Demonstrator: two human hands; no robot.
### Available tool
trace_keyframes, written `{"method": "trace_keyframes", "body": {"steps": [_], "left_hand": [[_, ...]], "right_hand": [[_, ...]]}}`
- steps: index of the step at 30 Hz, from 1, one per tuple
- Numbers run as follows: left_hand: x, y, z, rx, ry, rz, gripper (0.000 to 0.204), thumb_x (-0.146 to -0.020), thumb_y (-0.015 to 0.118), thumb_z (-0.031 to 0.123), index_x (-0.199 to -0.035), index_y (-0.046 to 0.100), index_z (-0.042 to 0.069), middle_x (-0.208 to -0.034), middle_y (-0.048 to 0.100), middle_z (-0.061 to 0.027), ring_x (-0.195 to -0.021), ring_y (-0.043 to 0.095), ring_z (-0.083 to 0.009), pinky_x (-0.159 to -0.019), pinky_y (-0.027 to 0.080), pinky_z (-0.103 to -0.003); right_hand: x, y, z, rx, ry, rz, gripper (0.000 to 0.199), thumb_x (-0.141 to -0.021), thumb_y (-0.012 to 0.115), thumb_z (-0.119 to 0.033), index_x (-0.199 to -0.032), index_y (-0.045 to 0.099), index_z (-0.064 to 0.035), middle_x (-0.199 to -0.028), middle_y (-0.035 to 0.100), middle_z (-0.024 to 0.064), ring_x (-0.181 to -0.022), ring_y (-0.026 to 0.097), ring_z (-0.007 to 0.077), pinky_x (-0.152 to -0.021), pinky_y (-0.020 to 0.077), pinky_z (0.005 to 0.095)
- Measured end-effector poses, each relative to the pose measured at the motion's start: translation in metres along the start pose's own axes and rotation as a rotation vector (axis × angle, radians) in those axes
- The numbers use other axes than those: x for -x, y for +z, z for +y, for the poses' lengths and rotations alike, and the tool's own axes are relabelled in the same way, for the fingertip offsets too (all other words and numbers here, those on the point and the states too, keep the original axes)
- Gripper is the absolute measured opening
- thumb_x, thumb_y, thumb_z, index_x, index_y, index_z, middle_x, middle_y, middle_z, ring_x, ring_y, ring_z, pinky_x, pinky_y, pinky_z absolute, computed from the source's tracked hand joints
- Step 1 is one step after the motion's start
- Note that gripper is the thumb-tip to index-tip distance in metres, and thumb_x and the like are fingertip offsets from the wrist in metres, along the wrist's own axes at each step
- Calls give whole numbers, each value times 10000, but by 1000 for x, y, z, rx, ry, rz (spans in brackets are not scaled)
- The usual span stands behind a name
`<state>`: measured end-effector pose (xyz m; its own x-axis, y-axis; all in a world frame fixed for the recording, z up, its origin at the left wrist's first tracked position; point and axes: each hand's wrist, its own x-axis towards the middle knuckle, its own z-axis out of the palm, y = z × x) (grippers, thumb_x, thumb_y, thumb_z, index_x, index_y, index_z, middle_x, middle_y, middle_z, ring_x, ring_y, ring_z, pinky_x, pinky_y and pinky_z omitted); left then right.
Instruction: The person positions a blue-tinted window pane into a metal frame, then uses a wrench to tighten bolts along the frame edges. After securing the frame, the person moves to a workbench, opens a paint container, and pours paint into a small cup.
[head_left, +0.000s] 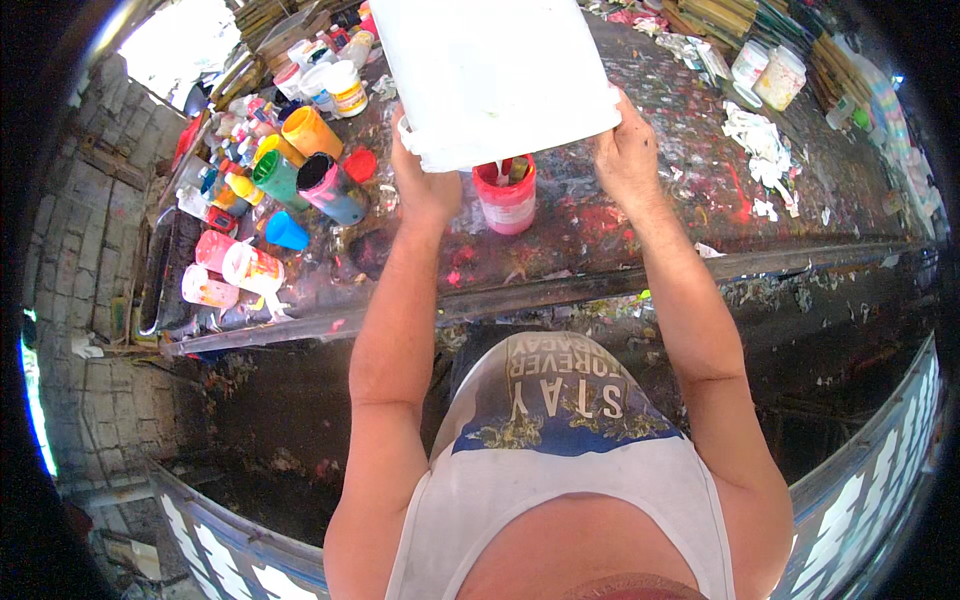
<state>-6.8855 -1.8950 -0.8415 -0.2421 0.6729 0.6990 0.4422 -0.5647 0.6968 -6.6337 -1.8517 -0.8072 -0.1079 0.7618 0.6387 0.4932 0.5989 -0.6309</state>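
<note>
A white bucket (495,75) is gripped between the left hand (425,185) and right hand (625,150), tilted above a red cup (506,200).

White bucket (495,70) tilted over red cup (506,198)

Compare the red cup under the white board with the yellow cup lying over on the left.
The red cup stands upright on the paint-spattered table, just below the edge of the white board; the yellow cup lies tipped on its side among other containers. The red cup holds brushes or sticks; nothing shows sticking out of the yellow cup. Both look like plastic paint cups.
</note>
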Motion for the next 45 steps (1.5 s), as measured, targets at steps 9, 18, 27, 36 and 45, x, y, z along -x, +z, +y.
{"method": "trace_keyframes", "body": {"steps": [9,18,27,36,45], "left_hand": [[-17,-4,-5,84,-12,-62,510,-997,650,-62,-1485,505,-30,-1367,671,-133,-1283,643,-233,-1112,501,-380],[-20,-5,-8,-15,-22,-76,443,-1007,648,-32,-1438,547,-23,-1345,677,-131,-1260,652,-239,-1101,509,-384],[-22,-5,-12,-156,139,-6,479,-997,676,-8,-1456,545,-36,-1382,677,-158,-1295,652,-274,-1119,503,-395],[-25,-10,-12,22,35,-41,478,-1008,683,23,-1465,556,-36,-1419,654,-164,-1327,636,-279,-1129,496,-396],[-26,-9,-8,30,14,-59,446,-1023,699,60,-1439,561,-23,-1389,667,-152,-1298,649,-256,-1105,510,-391]], "right_hand": [[2,5,7,-103,66,5,385,-1157,566,-242,-1486,620,-51,-1312,761,217,-1230,753,324,-1002,590,414],[-3,1,2,-90,17,35,378,-1149,591,-232,-1475,632,-45,-1243,789,197,-1163,772,266,-970,596,385],[-4,2,4,-56,-2,35,384,-1150,599,-259,-1479,634,-64,-1192,791,178,-1081,782,241,-908,602,376],[-4,7,9,-81,-5,57,403,-1151,594,-275,-1492,628,-63,-1265,783,195,-1191,766,289,-987,596,396],[-3,6,8,-84,-7,56,408,-1161,572,-292,-1494,629,-63,-1270,784,191,-1192,766,282,-982,601,398]]}}
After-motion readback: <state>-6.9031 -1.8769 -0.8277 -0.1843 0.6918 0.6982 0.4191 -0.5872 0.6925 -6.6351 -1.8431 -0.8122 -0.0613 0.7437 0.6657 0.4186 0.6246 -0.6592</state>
